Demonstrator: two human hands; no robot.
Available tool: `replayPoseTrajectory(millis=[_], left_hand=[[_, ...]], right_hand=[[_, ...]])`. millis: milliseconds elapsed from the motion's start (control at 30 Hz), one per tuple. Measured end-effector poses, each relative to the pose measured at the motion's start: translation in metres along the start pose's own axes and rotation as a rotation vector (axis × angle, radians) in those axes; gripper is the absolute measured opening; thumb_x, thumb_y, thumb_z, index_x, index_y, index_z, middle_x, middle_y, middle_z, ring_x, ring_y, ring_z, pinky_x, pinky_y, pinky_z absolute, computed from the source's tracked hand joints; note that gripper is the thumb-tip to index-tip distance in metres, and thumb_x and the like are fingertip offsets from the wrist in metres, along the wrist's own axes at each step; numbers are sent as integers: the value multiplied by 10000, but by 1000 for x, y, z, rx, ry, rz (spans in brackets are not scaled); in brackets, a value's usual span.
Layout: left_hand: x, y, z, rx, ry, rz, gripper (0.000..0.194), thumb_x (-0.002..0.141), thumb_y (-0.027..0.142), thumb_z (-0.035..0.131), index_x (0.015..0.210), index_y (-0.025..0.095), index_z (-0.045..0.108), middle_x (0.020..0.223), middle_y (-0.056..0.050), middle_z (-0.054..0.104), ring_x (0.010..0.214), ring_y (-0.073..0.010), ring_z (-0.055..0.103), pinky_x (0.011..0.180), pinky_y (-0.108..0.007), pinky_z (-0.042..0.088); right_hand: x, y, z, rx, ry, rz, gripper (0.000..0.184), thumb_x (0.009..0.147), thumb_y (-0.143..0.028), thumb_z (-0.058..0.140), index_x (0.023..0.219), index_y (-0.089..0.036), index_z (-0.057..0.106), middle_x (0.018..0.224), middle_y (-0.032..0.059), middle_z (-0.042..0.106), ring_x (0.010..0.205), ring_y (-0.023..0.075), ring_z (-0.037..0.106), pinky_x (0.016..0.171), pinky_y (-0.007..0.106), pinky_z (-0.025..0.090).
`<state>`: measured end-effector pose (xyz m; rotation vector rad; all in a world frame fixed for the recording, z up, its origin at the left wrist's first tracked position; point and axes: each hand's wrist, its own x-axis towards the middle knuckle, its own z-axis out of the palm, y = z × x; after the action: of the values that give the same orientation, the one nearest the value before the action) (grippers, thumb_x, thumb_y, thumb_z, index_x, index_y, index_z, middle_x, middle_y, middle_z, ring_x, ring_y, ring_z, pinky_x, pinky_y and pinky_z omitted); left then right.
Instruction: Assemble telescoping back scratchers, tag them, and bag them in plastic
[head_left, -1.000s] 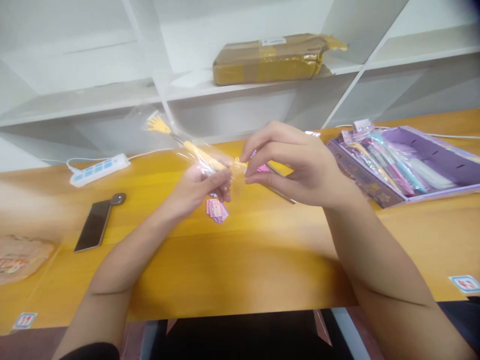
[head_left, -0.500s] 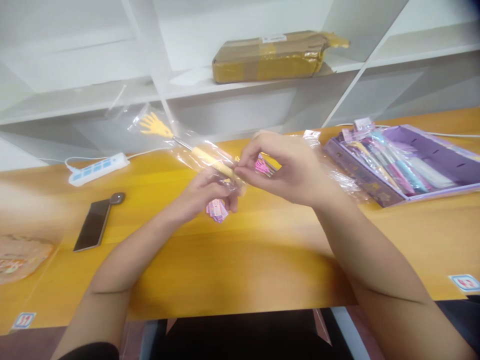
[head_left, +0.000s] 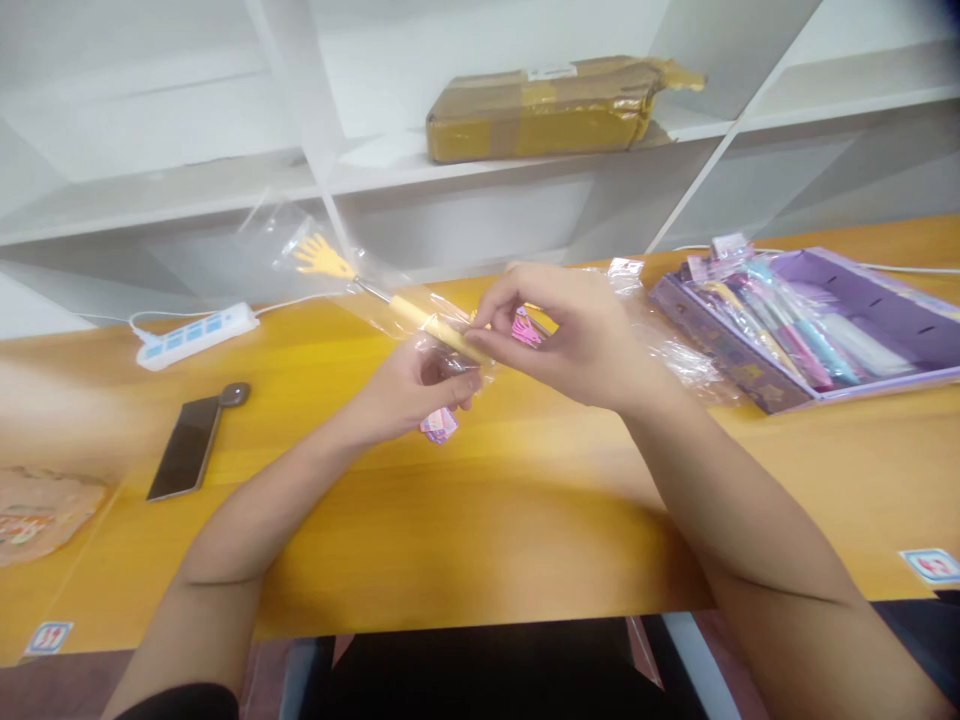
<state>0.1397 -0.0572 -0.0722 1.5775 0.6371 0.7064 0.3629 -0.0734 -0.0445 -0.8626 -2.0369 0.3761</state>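
A yellow back scratcher (head_left: 424, 318) with a hand-shaped head and a thin metal shaft lies tilted inside a clear plastic bag (head_left: 379, 310), above the table. My left hand (head_left: 401, 390) is closed around the lower end of the bag, thumb and fingers together. With thumb and forefinger, my right hand (head_left: 562, 335) pinches at the scratcher's handle end; whether it grips bag or handle I cannot tell. Pink and purple cards (head_left: 439, 425) show just below my left fingers. Behind my right hand, a pink hand-shaped head (head_left: 525, 327) is partly hidden.
On the right stands a purple box (head_left: 772, 390) with several bagged scratchers, clear wrappers (head_left: 686, 365) beside it. To the left are a power strip (head_left: 199, 337), a phone (head_left: 185, 448) and a small dark object (head_left: 235, 394). A taped carton (head_left: 540, 115) sits on the shelf behind.
The bagged back scratcher has shifted slightly right and down. My left thumb has moved toward the handle's end, and my right hand stays pinched there.
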Motion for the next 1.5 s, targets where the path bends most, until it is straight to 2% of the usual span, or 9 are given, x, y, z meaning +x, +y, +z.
replayPoseTrajectory(millis=[200, 367, 567, 700, 800, 900, 1200, 1367, 1500], left_hand=[[-3, -2, -1, 18, -7, 1, 328, 911, 487, 859, 990, 193, 736, 783, -40, 722, 680, -176, 697, 582, -293, 579], [-1, -2, 0, 38, 11, 66, 431, 967, 596, 773, 864, 182, 715, 762, -45, 697, 691, -162, 682, 603, -273, 556], [-1, -2, -2, 63, 16, 71, 455, 963, 637, 770, 897, 189, 720, 753, -34, 681, 665, -155, 666, 605, -277, 558], [-2, 0, -3, 108, 2, 57, 495, 990, 661, 722, 843, 188, 702, 725, -37, 680, 653, -158, 674, 592, -275, 554], [-5, 3, -4, 170, -14, -14, 553, 1012, 696, 667, 840, 171, 695, 729, -44, 705, 630, -151, 685, 608, -273, 568], [-8, 6, -5, 227, -41, -61, 588, 1039, 704, 616, 849, 156, 711, 754, -59, 738, 639, -151, 701, 657, -284, 592], [-14, 8, -6, 330, -103, 107, 507, 1095, 578, 601, 852, 158, 746, 844, -73, 782, 769, -173, 752, 691, -271, 585], [-9, 7, -15, 391, -174, 167, 498, 1101, 563, 597, 866, 158, 765, 824, -60, 781, 710, -148, 711, 694, -268, 570], [-4, -15, -21, 316, -216, 28, 527, 1044, 645, 654, 912, 152, 786, 838, -73, 780, 734, -162, 711, 703, -277, 571]], right_hand=[[1, 2, 1, 143, -34, 110, 358, 1038, -562, 713, 1077, -212, 644, 878, 27, 641, 798, 147, 564, 705, 290, 432], [1, 2, -2, 154, -170, 200, 526, 1061, -666, 632, 854, -185, 581, 737, -7, 580, 675, 104, 464, 621, 264, 339], [2, 2, -7, 124, -256, 181, 620, 1098, -713, 513, 784, -181, 559, 710, -10, 521, 669, 104, 413, 629, 271, 304], [0, 6, -7, 141, -276, 137, 586, 1078, -673, 596, 769, -179, 532, 691, -28, 489, 654, 91, 385, 615, 257, 280], [0, 11, -6, 131, -278, 70, 544, 1082, -609, 636, 778, -166, 550, 686, -37, 488, 648, 75, 374, 607, 242, 266], [0, 13, -5, 160, -295, 29, 522, 1103, -564, 624, 789, -148, 585, 696, -32, 505, 657, 65, 382, 608, 230, 266], [5, 10, -5, 500, -550, 59, 559, 1119, -600, 567, 888, -124, 748, 662, -15, 582, 626, 70, 448, 611, 215, 326], [5, 16, 4, 550, -571, 154, 599, 1089, -641, 603, 901, -98, 773, 731, 19, 655, 668, 72, 527, 616, 206, 350], [-13, 35, 29, 701, -486, 249, 625, 1067, -671, 623, 890, -92, 780, 740, 33, 683, 661, 80, 547, 644, 213, 414]])
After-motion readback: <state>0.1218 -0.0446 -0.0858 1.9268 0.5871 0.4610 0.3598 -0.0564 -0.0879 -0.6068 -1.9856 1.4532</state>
